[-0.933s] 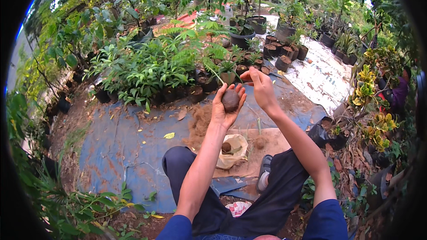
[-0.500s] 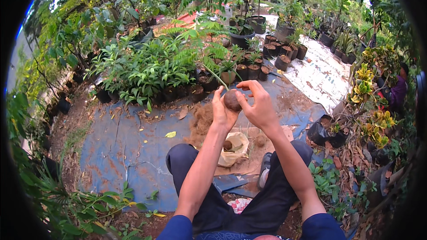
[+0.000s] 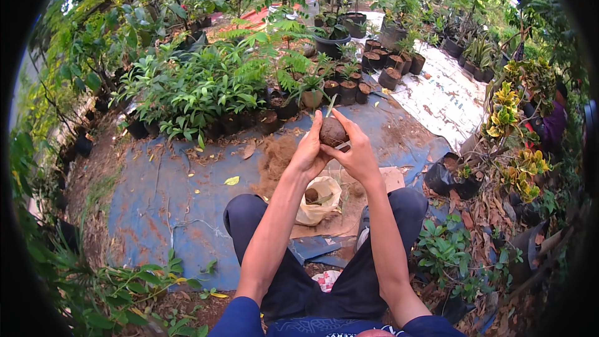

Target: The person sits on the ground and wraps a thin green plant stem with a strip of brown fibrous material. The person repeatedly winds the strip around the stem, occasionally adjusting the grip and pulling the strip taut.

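Note:
A round brown ball [image 3: 334, 132], like a root ball of soil or fibre, is held up in front of me between both hands. A green leafy shoot [image 3: 331, 105] sticks out at its far side. My left hand [image 3: 309, 151] cups the ball from the left, and my right hand [image 3: 358, 151] curves around its right side, fingertips on top. Below the hands, between my knees, stands an open cream sack [image 3: 324, 212] with another brown ball [image 3: 311, 195] inside. Loose brown fibre [image 3: 274, 161] lies heaped just beyond the sack.
A blue tarp [image 3: 181, 212] covers the ground, with a brown flat sheet [image 3: 392, 178] under the sack. Leafy potted plants [image 3: 199, 90] and several small black pots [image 3: 390, 78] stand at the back. A person in purple [image 3: 554, 123] is at far right.
My right hand has closed in around the ball, its fingers now wrapping the side. The ball has turned, and its shoot, earlier pointing up-left, now points away and slightly right.

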A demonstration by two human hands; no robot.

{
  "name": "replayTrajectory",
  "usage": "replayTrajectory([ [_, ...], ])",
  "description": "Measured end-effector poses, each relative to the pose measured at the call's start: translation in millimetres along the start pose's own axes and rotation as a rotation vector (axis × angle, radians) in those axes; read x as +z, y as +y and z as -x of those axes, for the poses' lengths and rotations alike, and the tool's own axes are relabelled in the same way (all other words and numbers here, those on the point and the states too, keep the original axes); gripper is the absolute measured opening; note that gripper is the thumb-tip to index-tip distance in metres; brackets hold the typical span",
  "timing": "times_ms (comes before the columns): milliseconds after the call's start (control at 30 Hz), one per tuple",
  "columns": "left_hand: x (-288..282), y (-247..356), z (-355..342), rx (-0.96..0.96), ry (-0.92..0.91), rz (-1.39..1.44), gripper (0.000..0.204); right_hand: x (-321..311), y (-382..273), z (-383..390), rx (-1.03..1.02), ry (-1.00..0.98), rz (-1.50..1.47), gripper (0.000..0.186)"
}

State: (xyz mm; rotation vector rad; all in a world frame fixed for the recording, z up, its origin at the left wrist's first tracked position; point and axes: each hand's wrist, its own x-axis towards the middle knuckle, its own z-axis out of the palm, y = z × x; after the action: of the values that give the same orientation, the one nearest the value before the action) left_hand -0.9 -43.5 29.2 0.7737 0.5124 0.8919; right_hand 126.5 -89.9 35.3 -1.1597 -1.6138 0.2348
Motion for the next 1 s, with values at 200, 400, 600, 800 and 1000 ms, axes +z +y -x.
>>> replayTrajectory([
  [200, -5.0, 20.6, 7.8, -0.109, 0.227, -0.909, 0.094, 22.1, 13.7, 25.6, 0.234, 0.343, -0.311, 0.046],
  [400, -2.1, 8.5, 5.7, 0.303, 0.406, -0.767, 0.067, 25.7, 25.9, 31.2, 0.378, 0.584, -0.493, 0.037],
  [600, 0.7, -13.6, -9.2, 0.543, 0.398, -0.653, 0.054, 37.3, 38.1, 29.5, 0.510, 0.410, -0.961, 0.037],
  [800, 3.9, -24.0, -19.1, 0.522, 0.401, -0.600, 0.052, 34.7, 45.3, 36.6, 0.565, 0.336, -1.207, 0.040],
  [1000, 7.4, -27.3, -24.1, 0.520, 0.403, -0.600, 0.051, 35.5, 51.4, 33.8, 0.626, 0.313, -1.235, 0.040],
])
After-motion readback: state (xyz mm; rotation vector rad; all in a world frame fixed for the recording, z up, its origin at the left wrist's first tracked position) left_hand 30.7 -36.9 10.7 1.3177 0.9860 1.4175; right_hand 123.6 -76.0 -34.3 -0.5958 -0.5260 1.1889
